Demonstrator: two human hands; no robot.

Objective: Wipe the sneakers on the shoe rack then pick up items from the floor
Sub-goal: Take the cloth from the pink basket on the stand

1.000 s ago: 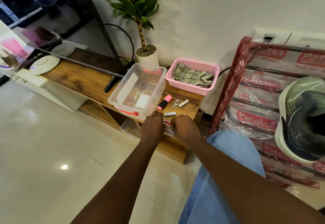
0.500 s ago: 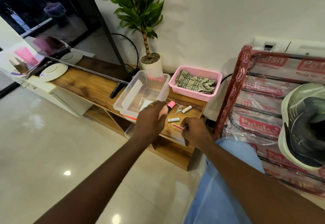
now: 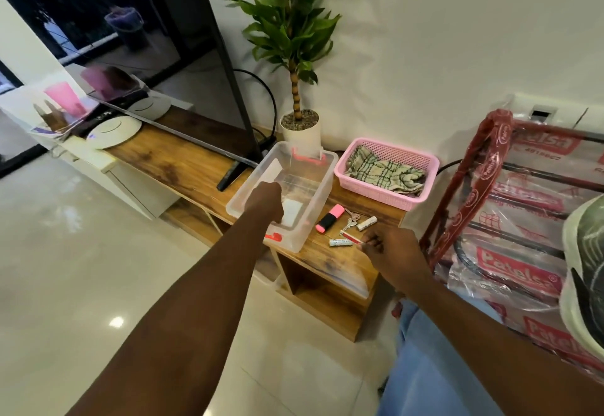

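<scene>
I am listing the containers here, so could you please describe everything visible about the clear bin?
The clear bin is a lidless, see-through plastic box, rectangular with rounded corners, with a red clip at each short end. It stands upright on the wooden shelf, between the TV foot and the pink basket. A white card lies on its bottom; the left hand reaches inside.

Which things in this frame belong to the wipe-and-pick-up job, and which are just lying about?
Job in hand: sneaker, shoe rack, checked cloth in the pink basket, clear bin under the left hand, highlighter, keys, batteries, red-and-white stick pinched by the right hand.

Lying about: potted plant, TV, white round device, pink cup.
</scene>
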